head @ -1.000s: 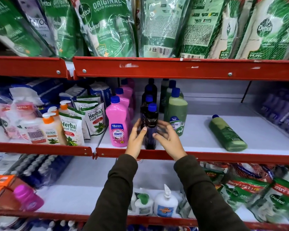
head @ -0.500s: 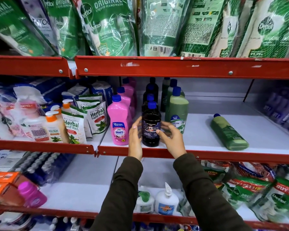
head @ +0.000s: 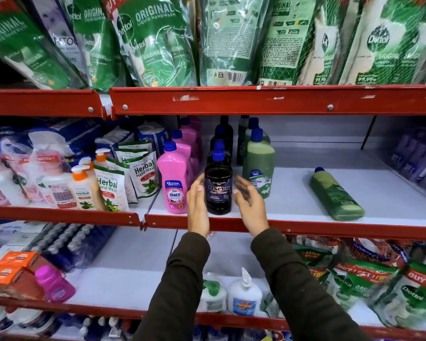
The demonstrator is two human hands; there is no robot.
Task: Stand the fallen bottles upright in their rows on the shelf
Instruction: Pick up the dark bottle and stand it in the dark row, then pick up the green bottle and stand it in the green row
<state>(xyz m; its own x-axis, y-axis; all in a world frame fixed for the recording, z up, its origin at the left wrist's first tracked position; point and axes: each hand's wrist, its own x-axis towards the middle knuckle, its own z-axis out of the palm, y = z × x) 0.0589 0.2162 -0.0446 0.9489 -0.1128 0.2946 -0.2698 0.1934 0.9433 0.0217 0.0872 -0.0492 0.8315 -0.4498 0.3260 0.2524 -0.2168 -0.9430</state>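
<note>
A black Bactin floor-cleaner bottle (head: 218,189) with a blue cap stands upright at the front of its row on the white middle shelf (head: 293,207), label facing me. My left hand (head: 197,205) is beside its left side, fingers apart, touching or nearly touching it. My right hand (head: 250,205) is open just to its right, clear of the bottle. A pink Shakti bottle (head: 174,185) heads the row to the left, a green Bactin bottle (head: 258,168) the row to the right. Another green bottle (head: 335,195) lies on its side farther right.
Red shelf lips (head: 256,99) run above and below. Herbal hand-wash pouches and pump bottles (head: 103,185) fill the left bay. Green Dettol refill pouches (head: 158,40) hang over the top edge. Purple packs (head: 418,158) sit at far right. Pump bottles (head: 244,296) stand on the lower shelf.
The black bottle was turned so its label faces front and set at the row's front. Both hands have since opened and drawn slightly away from it, the right more.
</note>
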